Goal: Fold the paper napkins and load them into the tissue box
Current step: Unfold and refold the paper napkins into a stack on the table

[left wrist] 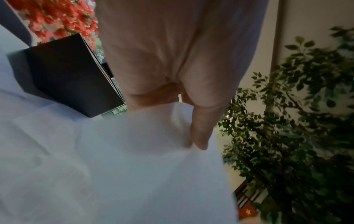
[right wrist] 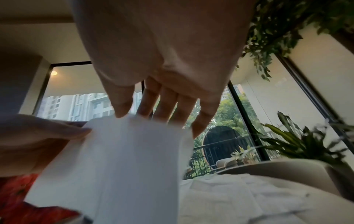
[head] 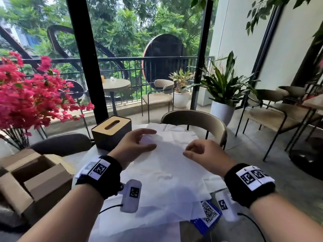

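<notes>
A white paper napkin (head: 167, 158) is lifted above the table between both hands. My left hand (head: 139, 142) pinches its left edge between thumb and fingers; in the left wrist view the napkin (left wrist: 134, 159) hangs from that hand (left wrist: 199, 136). My right hand (head: 197, 151) pinches the right edge, and the right wrist view shows thumb and fingertips (right wrist: 122, 106) closed on the napkin's top edge (right wrist: 122, 151). More unfolded napkins (head: 157, 198) lie spread on the table below. The black tissue box (head: 111, 131) with a wooden slotted lid stands at the back left, lid on.
An open cardboard box (head: 33, 179) sits at the left. A blue QR card (head: 208, 215) lies near the front edge, partly under napkins. A chair back (head: 194, 119) stands behind the table, pink flowers (head: 29, 95) at far left.
</notes>
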`<state>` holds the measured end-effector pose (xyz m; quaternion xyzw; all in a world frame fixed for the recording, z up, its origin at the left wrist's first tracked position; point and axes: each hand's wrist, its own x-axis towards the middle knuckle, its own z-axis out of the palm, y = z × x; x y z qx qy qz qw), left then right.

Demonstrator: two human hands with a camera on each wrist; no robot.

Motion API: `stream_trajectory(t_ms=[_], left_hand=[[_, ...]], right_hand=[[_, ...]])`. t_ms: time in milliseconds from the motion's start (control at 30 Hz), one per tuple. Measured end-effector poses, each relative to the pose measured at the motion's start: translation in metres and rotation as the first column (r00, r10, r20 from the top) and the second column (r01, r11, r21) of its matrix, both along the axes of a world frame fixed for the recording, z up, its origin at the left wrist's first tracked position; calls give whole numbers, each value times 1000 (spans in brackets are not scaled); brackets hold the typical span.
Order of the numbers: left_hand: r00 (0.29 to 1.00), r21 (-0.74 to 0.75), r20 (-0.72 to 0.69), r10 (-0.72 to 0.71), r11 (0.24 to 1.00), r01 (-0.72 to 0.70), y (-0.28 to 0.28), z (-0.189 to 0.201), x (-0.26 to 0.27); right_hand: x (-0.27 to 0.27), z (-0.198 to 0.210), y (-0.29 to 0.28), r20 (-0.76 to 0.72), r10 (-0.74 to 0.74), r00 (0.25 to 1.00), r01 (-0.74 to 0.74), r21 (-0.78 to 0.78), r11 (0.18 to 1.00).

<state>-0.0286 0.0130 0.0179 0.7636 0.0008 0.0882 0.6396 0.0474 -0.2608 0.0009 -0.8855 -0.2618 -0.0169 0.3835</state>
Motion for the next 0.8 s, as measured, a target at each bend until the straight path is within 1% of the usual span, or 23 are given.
stream_trajectory(t_ms=[33, 100, 133, 200, 267, 300, 333, 433, 500, 567, 633, 700, 733, 767, 800], left_hand=[[999, -6, 1, -43, 999, 43, 1, 5, -1], [985, -4, -12, -175, 985, 175, 0, 19, -3], [970, 28, -24, -240, 970, 241, -2, 28, -4], [939, 157, -71, -336, 926, 343, -6, 49, -7], [896, 250, -123, -427, 860, 444, -12, 71, -9], [874, 267, -145, -463, 833, 485, -14, 82, -11], [857, 272, -160, -490, 813, 515, -16, 91, -12], [828, 287, -180, -531, 777, 560, -15, 109, -13], [833, 284, -189, -519, 783, 553, -7, 113, -10], [849, 264, -201, -488, 808, 527, 3, 111, -7], [866, 234, -218, -450, 837, 494, 15, 102, -3], [875, 209, -242, -420, 858, 470, 24, 90, -2], [874, 201, -256, -412, 862, 465, 29, 85, 0], [875, 198, -267, -404, 865, 460, 32, 79, 1], [879, 206, -276, -389, 869, 449, 35, 75, 3]], right_hand=[[-1, 2, 1, -114, 29, 993, -22, 63, 998], [-2, 8, 3, -328, 83, 941, -14, 207, 978], [-1, 12, 5, -398, 109, 911, -2, 260, 966], [3, 14, 8, -520, 190, 833, -6, 335, 942], [6, 14, 15, -611, 317, 725, -58, 405, 912], [6, 15, 18, -636, 382, 671, -82, 448, 890], [4, 18, 24, -641, 435, 632, -107, 484, 869], [-3, 26, 36, -618, 556, 557, -157, 579, 800], [-3, 21, 40, -612, 638, 468, -173, 645, 745], [-7, 21, 37, -588, 697, 412, -188, 693, 696], [-8, 23, 33, -560, 728, 396, -170, 735, 657], [-7, 24, 24, -560, 719, 412, -80, 764, 640], [-8, 25, 20, -553, 724, 413, -77, 771, 632], [-8, 26, 19, -556, 729, 400, -117, 757, 642], [-8, 28, 19, -581, 707, 404, -167, 713, 681]])
